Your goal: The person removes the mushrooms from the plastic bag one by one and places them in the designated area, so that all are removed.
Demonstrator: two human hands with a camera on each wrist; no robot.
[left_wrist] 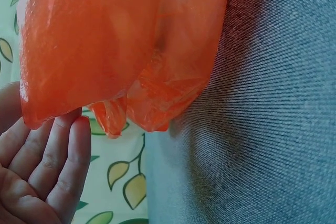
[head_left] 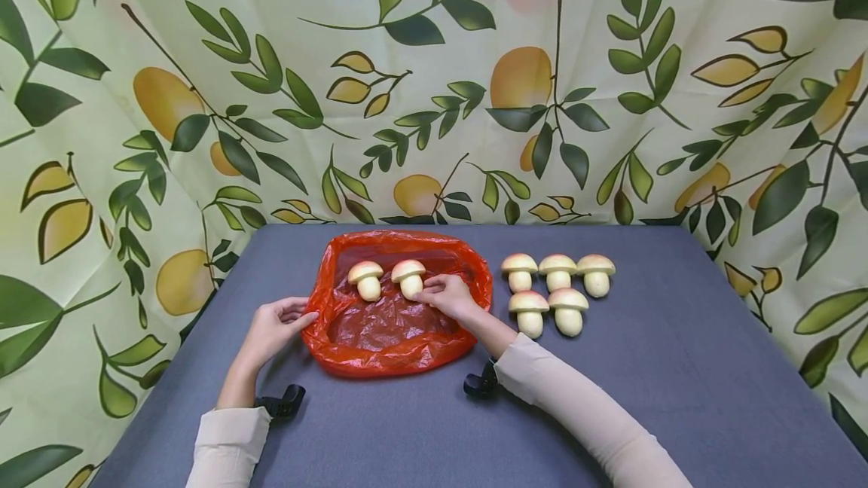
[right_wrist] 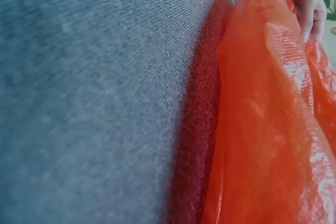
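Inside the open mouth of the red bag [head_left: 400, 358], the right hand [head_left: 453, 298] has thumb and fingers closed on the pale stem of a mushroom [head_left: 408, 269], with the red-tinged cap clear above the fingertips. From my end, I read the step in hand as setting this piece down in the bag beside the one already there. That second mushroom [head_left: 367, 282] sits just left of the pinch, apart from the held one, cap up. Whether the held stem bears on the plastic beneath I can't be sure: the right wrist view gives me only the bag's outer side, some table [head_left: 407, 435] and the other hand at the rim.

Across the bag from that grip, the left hand [head_left: 271, 330] pinches the left rim between thumb and fingers, which I take to be steadying the opening. As I judge it, the next move calls for easing the right fingers apart without tipping the mushroom, then lifting back over the rim. To the right of the right hand, outside the bag on the grey tabletop, stand five loose mushrooms [head_left: 557, 264] in two rows, three behind and two in front.
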